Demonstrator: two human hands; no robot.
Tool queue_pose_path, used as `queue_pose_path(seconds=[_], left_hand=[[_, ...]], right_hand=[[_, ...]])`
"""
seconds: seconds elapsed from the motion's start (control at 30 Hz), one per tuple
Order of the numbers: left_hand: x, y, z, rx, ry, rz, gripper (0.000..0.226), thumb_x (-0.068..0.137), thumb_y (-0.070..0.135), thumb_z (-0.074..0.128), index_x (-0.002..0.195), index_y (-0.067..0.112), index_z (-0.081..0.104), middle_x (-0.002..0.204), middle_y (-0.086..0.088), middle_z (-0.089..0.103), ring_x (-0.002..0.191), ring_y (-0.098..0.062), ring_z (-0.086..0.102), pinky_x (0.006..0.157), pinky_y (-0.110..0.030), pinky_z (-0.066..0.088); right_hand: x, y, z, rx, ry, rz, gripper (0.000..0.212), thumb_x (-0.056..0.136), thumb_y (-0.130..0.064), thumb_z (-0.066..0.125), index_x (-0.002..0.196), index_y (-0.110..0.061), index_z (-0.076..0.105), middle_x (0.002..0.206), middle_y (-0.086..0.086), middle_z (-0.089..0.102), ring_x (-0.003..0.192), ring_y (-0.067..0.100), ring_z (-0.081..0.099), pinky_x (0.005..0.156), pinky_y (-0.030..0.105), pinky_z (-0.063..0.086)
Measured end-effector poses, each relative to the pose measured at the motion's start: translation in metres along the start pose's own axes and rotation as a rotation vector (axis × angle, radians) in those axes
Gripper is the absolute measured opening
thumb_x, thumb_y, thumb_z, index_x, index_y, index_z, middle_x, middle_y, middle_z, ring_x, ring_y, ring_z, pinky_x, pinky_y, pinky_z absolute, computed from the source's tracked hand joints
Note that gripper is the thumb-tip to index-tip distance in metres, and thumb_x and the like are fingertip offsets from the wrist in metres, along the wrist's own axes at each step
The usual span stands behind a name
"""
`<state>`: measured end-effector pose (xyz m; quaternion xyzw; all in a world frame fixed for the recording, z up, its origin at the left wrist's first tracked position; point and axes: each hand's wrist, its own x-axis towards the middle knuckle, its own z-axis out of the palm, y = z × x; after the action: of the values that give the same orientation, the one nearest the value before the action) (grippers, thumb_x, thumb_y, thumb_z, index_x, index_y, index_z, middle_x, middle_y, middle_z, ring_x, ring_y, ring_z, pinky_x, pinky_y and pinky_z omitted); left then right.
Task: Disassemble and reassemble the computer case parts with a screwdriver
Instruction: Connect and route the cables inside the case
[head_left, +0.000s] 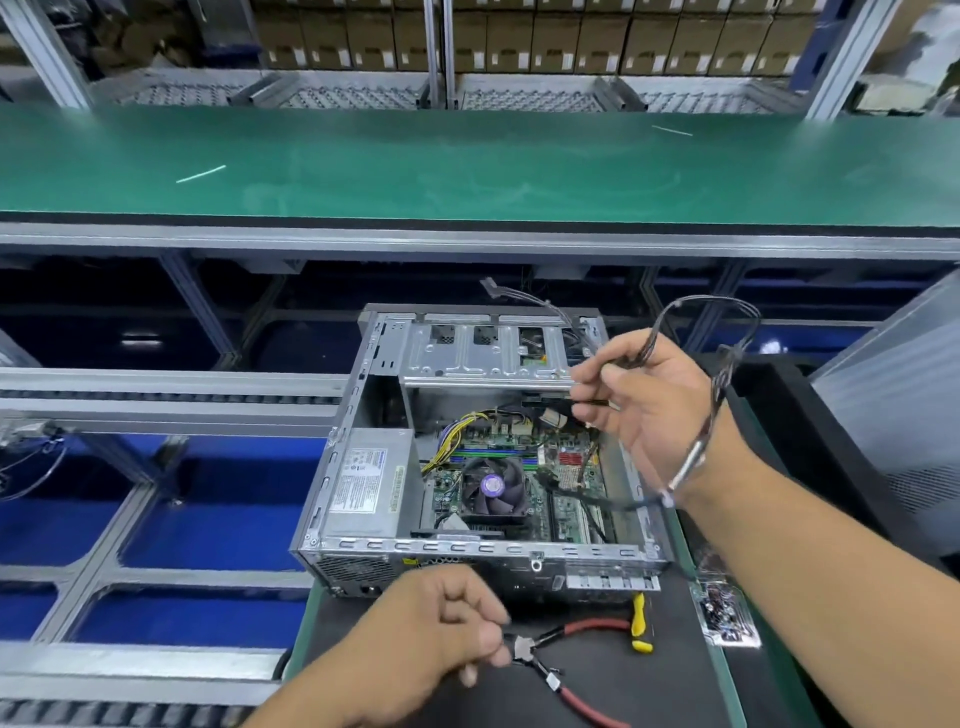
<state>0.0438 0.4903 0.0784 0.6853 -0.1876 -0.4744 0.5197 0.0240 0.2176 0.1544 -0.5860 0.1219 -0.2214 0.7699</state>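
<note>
An open grey computer case (363, 395) lies on a dark mat, showing its motherboard, a CPU fan (492, 486) and a silver power supply (366, 480). My right hand (654, 400) is raised over the case's right side and grips a bundle of black cables (711, 306) that loops up and down past my wrist. My left hand (447, 618) hovers in front of the case with its fingers curled, the fingertips at the head of red-handled pliers (576, 670) lying on the mat. No screwdriver can be made out.
A yellow-handled tool (638, 618) lies beside the pliers. A clear bag of small parts (722, 610) sits on the mat's right edge. A grey panel (893, 395) stands at far right. A green conveyor belt (467, 161) runs behind, with metal framing and blue bins at left.
</note>
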Motion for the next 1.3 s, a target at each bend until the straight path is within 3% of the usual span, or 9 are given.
queue_pose_path(seconds=[0.5,0.67,0.73,0.83,0.9,1.0,1.1,1.17,1.3], left_hand=[[0.028,0.132,0.091,-0.072,-0.162,0.317,0.016,0.093,-0.004,0.067,0.089,0.011,0.068,0.087,-0.017,0.077,0.06,-0.014,0.068,0.053,-0.018,0.048],[0.02,0.145,0.111,0.125,-0.822,0.329,0.042,0.1,-0.001,0.056,0.14,0.013,0.057,0.14,-0.015,0.061,0.13,-0.025,0.06,0.091,-0.032,0.057],[0.024,0.155,0.1,0.13,-0.703,0.395,0.038,0.1,0.002,0.052,0.133,0.016,0.064,0.136,-0.01,0.066,0.129,-0.024,0.061,0.087,-0.032,0.057],[0.038,0.166,0.063,-0.02,-0.182,0.473,0.032,0.088,0.006,0.049,0.088,0.019,0.078,0.087,-0.014,0.077,0.079,-0.026,0.075,0.055,-0.025,0.054],[0.05,0.165,0.037,-0.159,0.13,0.48,0.027,0.077,0.013,0.05,0.07,0.017,0.076,0.065,-0.013,0.068,0.054,-0.024,0.063,0.043,-0.024,0.043],[0.071,0.15,0.009,-0.256,0.396,0.415,0.026,0.086,0.021,0.052,0.075,0.01,0.073,0.063,-0.011,0.065,0.055,-0.023,0.057,0.045,-0.026,0.043],[0.089,0.137,-0.008,-0.247,0.345,0.202,0.062,0.1,0.06,0.041,0.099,0.008,0.075,0.085,-0.013,0.077,0.069,-0.023,0.067,0.059,-0.032,0.05],[0.097,0.135,-0.011,-0.271,0.225,0.072,0.081,0.096,0.077,0.032,0.108,0.009,0.074,0.098,-0.014,0.078,0.081,-0.023,0.07,0.067,-0.035,0.051],[0.112,0.135,-0.003,-0.477,0.209,0.052,0.05,0.106,0.05,0.044,0.108,0.007,0.07,0.084,-0.005,0.077,0.069,-0.016,0.069,0.06,-0.028,0.05]], right_hand=[[-0.018,-0.045,-0.039,-0.135,-0.043,-0.096,0.017,0.095,-0.004,0.06,0.099,-0.018,0.07,0.104,0.019,0.075,0.083,0.023,0.07,0.072,0.033,0.06],[-0.017,-0.086,-0.046,-0.211,-0.229,-0.057,0.018,0.096,0.0,0.062,0.099,-0.016,0.07,0.105,0.021,0.074,0.084,0.025,0.069,0.075,0.035,0.06],[-0.017,-0.094,-0.044,-0.287,-0.289,-0.035,0.021,0.097,0.004,0.06,0.1,-0.015,0.069,0.105,0.019,0.075,0.084,0.024,0.068,0.075,0.034,0.059],[-0.015,-0.098,-0.038,-0.441,-0.187,-0.014,0.022,0.1,0.008,0.055,0.099,-0.011,0.066,0.102,0.015,0.077,0.081,0.02,0.069,0.072,0.033,0.058],[-0.015,-0.094,-0.033,-0.503,-0.113,-0.013,0.022,0.099,0.01,0.052,0.099,-0.009,0.065,0.1,0.012,0.078,0.081,0.02,0.069,0.074,0.034,0.058],[-0.019,-0.079,-0.027,-0.491,-0.105,0.061,0.029,0.097,0.014,0.05,0.092,-0.01,0.066,0.097,0.013,0.077,0.086,0.027,0.068,0.085,0.047,0.058],[-0.021,-0.061,-0.019,-0.517,-0.121,0.071,0.03,0.094,0.018,0.049,0.092,-0.005,0.067,0.093,0.015,0.076,0.092,0.031,0.073,0.093,0.051,0.06],[-0.023,-0.045,-0.016,-0.551,-0.187,0.084,0.02,0.094,0.02,0.05,0.094,0.005,0.063,0.091,0.016,0.074,0.088,0.026,0.073,0.082,0.035,0.062],[-0.026,-0.003,-0.015,-0.852,-0.308,0.062,0.041,0.094,0.013,0.049,0.072,-0.015,0.069,0.084,0.013,0.065,0.087,0.028,0.053,0.064,0.026,0.039]])
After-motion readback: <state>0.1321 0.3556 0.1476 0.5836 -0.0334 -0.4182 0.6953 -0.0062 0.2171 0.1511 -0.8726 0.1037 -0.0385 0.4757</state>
